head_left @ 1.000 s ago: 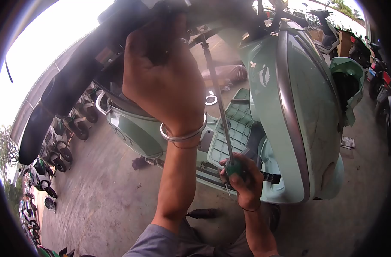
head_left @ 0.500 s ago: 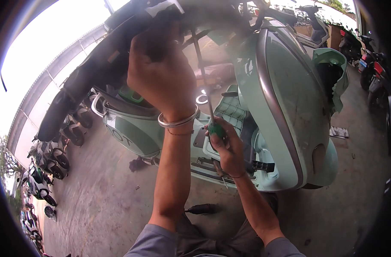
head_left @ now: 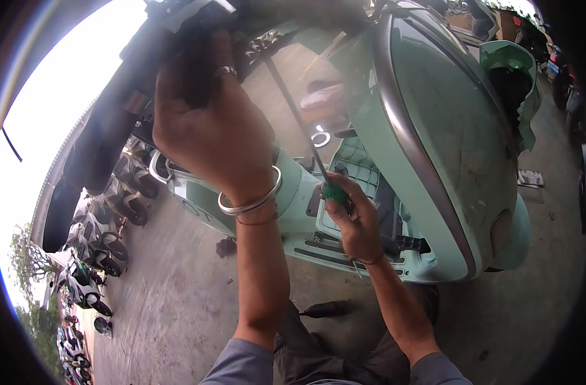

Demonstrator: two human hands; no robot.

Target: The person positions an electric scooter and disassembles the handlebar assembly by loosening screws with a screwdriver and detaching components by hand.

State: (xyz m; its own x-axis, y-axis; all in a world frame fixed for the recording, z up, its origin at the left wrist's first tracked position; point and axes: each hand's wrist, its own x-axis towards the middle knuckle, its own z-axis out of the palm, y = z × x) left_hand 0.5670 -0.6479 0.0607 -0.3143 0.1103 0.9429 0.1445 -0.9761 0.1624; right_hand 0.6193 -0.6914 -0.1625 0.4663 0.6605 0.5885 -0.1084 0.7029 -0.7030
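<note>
Row of parked two-wheelers [head_left: 91,256], well left of the mint-green scooter [head_left: 434,141], out on the concrete floor [head_left: 171,308]. Long black handlebar-like part [head_left: 107,147] above the scooter's left end, close up, blurred. Left hand [head_left: 209,135] raised to it, also above the scooter's left end, metal bangle [head_left: 261,204] at the wrist; fingers lost in shadow, can't tell if that grip holds anything. Dark lump, maybe cloth [head_left: 225,247], on floor just beside the scooter's lower left edge. Black tool-like thing [head_left: 325,309] lies on floor, near side of the scooter. Green-handled screwdriver [head_left: 332,192] tilted across the scooter's middle, shaft running up-left into dark parts; tip too blurred to tell contact. Right hand [head_left: 357,224] at the scooter's middle, grip wrapped round the screwdriver's handle. Printed paper [head_left: 530,178] on floor, right of the scooter.
</note>
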